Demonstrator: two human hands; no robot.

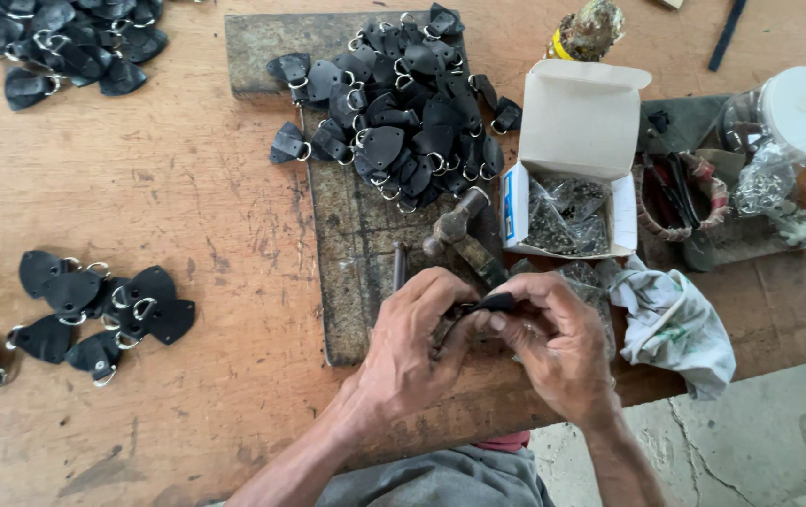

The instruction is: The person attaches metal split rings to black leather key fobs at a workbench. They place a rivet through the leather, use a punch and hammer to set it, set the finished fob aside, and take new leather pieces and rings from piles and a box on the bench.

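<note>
Two bare hands meet at the near edge of a worn wooden workbench, seen from above. The small black leather piece they hold is mostly hidden between the fingers; only a dark edge shows, so its shape is hard to make out. It sits just below the centre of the view, over the near end of a dark work slab.

The left hand comes in from 7 o'clock, knuckles up, fingers curled inward and closed on the piece. The right hand comes in from 5 o'clock, fingers bent and pinching the same piece from the other side, fingertips touching the left hand's.

At 12 o'clock from the hands lies one hammer, and just left of it one thin metal punch. Further toward 12 o'clock a large heap of black leather tabs with metal rings covers the slab, too many and too overlapped to count. At 1 o'clock stands one open white box of small dark metal parts. At 3 o'clock lies one crumpled white cloth. At 9 o'clock sits a loose group of about eight tabs. A third pile at 11 o'clock is cut off by the top edge. One clear jar with a white lid lies at 2 o'clock.
</note>
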